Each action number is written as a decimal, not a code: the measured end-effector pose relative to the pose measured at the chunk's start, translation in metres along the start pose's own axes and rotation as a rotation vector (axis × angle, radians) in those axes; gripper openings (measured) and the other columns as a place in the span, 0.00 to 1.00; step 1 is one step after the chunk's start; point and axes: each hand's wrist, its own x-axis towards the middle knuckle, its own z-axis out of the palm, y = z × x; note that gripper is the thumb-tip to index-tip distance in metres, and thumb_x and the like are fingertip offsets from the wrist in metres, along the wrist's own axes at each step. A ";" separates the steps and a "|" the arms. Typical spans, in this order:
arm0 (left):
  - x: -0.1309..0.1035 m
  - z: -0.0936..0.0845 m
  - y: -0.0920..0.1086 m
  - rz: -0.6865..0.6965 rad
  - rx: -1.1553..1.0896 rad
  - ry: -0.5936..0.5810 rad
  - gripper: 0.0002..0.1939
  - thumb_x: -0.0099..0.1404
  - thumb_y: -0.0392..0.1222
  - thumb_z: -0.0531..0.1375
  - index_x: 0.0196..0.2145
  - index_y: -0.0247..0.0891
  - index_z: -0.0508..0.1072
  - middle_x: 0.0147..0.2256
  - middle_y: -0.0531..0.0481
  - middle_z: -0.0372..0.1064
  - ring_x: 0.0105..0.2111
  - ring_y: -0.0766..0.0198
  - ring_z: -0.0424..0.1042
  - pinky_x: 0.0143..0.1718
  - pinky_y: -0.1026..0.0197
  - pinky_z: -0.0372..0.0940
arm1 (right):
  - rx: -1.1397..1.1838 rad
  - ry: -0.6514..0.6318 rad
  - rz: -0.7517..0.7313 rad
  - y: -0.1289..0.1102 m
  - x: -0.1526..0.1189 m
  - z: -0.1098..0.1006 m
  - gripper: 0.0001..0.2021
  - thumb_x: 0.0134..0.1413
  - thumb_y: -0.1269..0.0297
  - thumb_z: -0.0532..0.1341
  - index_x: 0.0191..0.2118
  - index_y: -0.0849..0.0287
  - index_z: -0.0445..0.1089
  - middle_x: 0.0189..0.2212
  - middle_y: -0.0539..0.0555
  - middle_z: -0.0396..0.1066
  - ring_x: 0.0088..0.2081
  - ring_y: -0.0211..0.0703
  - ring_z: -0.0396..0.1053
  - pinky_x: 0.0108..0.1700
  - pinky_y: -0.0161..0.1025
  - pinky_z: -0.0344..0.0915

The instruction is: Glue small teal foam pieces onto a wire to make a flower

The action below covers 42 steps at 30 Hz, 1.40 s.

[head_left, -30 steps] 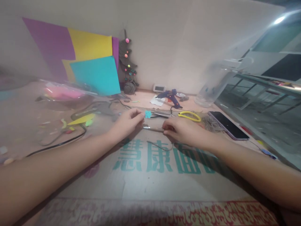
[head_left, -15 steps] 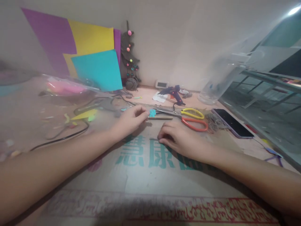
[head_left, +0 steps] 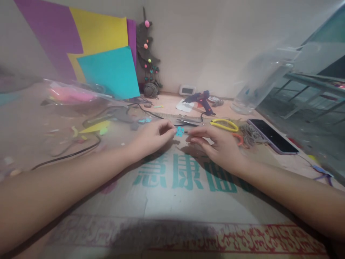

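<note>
My left hand (head_left: 159, 138) is closed in a pinch on a small bright blue flower-shaped cutout (head_left: 180, 131), which sticks out past the fingertips. Just to its right, my right hand (head_left: 212, 140) is also pinched. The tip of a thin dark piece (head_left: 185, 132) shows at its fingers, close to the flower; the rest is hidden by the hand. Behind my right hand lie scissors with yellow and orange handles (head_left: 225, 124), the orange loop partly covered. More small blue pieces (head_left: 145, 120) rest on the table beyond my left hand.
A dark glue gun (head_left: 201, 100) stands at the back by a small white device (head_left: 187, 89). At right are grey string (head_left: 253, 133), a phone (head_left: 272, 136) and a clear plastic container (head_left: 244, 102). Coloured sheets (head_left: 107, 73) lean at left; a black cord (head_left: 72, 155) crosses the left side.
My right hand has moved up and left, bringing its fingers beside the blue flower. My left hand still pinches the flower. The view has tilted slightly downward.
</note>
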 end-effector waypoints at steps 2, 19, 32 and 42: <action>0.000 0.000 -0.001 0.052 0.079 -0.026 0.12 0.65 0.49 0.58 0.33 0.38 0.73 0.27 0.52 0.71 0.27 0.64 0.67 0.28 0.64 0.59 | -0.024 0.003 0.016 -0.001 0.000 0.002 0.05 0.61 0.67 0.60 0.39 0.55 0.73 0.36 0.52 0.78 0.38 0.42 0.75 0.42 0.39 0.70; -0.008 -0.001 0.008 0.200 0.215 0.052 0.10 0.67 0.45 0.56 0.34 0.37 0.73 0.29 0.52 0.72 0.29 0.64 0.69 0.31 0.63 0.61 | 0.047 0.099 0.050 -0.007 0.008 -0.005 0.04 0.55 0.65 0.65 0.30 0.57 0.74 0.36 0.53 0.78 0.39 0.43 0.73 0.39 0.40 0.66; -0.004 -0.002 0.006 0.126 0.157 0.064 0.11 0.66 0.47 0.57 0.32 0.37 0.72 0.27 0.52 0.71 0.28 0.64 0.67 0.29 0.62 0.60 | 0.233 -0.048 0.243 -0.006 0.004 0.000 0.08 0.58 0.61 0.62 0.34 0.60 0.75 0.29 0.52 0.75 0.29 0.38 0.71 0.32 0.37 0.67; -0.006 -0.002 0.004 0.165 0.189 0.003 0.10 0.67 0.47 0.56 0.34 0.38 0.72 0.29 0.52 0.73 0.30 0.63 0.70 0.32 0.61 0.63 | 0.145 -0.087 0.192 0.000 0.004 0.008 0.11 0.59 0.60 0.61 0.35 0.60 0.79 0.33 0.54 0.79 0.29 0.39 0.72 0.31 0.36 0.66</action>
